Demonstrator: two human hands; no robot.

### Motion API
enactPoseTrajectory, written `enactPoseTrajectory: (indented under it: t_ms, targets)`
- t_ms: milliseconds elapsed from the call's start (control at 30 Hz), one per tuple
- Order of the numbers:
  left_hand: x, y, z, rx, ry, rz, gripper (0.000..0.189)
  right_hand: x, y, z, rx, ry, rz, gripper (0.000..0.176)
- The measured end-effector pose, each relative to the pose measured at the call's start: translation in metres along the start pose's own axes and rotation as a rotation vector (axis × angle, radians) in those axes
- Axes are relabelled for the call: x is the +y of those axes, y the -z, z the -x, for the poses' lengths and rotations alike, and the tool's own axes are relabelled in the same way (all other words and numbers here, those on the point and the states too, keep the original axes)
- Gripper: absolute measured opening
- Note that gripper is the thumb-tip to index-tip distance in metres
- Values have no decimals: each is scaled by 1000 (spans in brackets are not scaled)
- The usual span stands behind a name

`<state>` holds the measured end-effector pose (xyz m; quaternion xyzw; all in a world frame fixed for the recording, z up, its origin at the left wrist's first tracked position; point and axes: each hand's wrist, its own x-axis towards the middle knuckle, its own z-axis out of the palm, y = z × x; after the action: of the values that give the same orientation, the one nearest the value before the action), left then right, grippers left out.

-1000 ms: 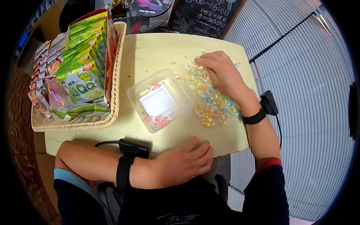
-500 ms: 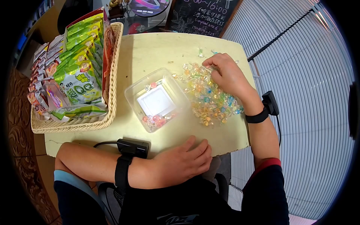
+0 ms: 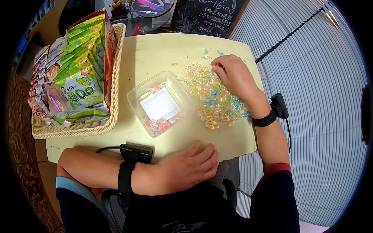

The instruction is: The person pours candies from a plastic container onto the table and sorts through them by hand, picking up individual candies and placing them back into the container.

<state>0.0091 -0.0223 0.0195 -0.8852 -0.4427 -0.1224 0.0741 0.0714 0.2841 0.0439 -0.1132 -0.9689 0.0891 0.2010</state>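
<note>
Fingers (image 3: pixel 206 155) of the left hand (image 3: pixel 178 173) lie loosely spread at the table's (image 3: pixel 147 50) near edge, and I see nothing in them. I would leave them there, well apart from the loose sweets. Beyond and to the left sits the clear box (image 3: pixel 182 101), open-topped, with pink sweets (image 3: pixel 163 126) gathered in its near corner, another pink one near the far side, and a white square (image 3: pixel 159 104) at its bottom.

Just to the right of the box spreads the pile (image 3: pixel 211 95) of wrapped sweets, mostly yellow and clear, with blue among them. Over its far right part hangs the right hand (image 3: pixel 237 77), thumb and forefinger curled close together; from my end I cannot tell whether a sweet is between them. To work well here, I would use only the fingertips, come in from above, and catch one wrapper by its twisted end, since a flat palm would likely drag neighbours along. Slick wrappers should need a light, steady squeeze.

Farther out, a green sweet (image 3: pixel 205 53) and a blue sweet (image 3: pixel 221 53) lie apart from the pile. Leftward stands the basket (image 3: pixel 116 77) of snack packets; past the table, a chalkboard (image 3: pixel 206 19).
</note>
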Motion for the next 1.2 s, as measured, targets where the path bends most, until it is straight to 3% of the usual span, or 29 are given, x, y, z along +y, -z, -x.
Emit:
enactPoseTrajectory:
  t_ms: [133,200,267,433,533,600,700,800,1000,1200]
  targets:
    - [-1,1,1,19,6,12,47,-23,9,-1,189,3,-47,16]
    - [0,2,0,7,10,3,47,-56,18,4,267,73,-307,16]
    - [0,2,-1,-7,-5,0,48,-75,15,7,214,307,-337,20]
    - [-3,8,-4,-43,-19,10,52,-93,-1,14,97,528,-429,22]
    - [-4,11,-5,-65,-17,36,52,-68,12,11,178,414,-401,21]
    - [-4,12,-4,-66,-17,44,52,-27,27,7,259,277,-162,18]
    - [-4,12,-5,-63,-22,45,51,21,52,16,22,-46,63,19]
    - [-5,13,-6,-71,-26,46,49,39,51,23,-85,-33,30,21]
    - [-6,15,-6,-81,-24,57,49,25,37,16,-91,-40,-135,24]
    - [-5,15,-5,-80,-19,46,50,15,39,20,-129,11,-69,27]
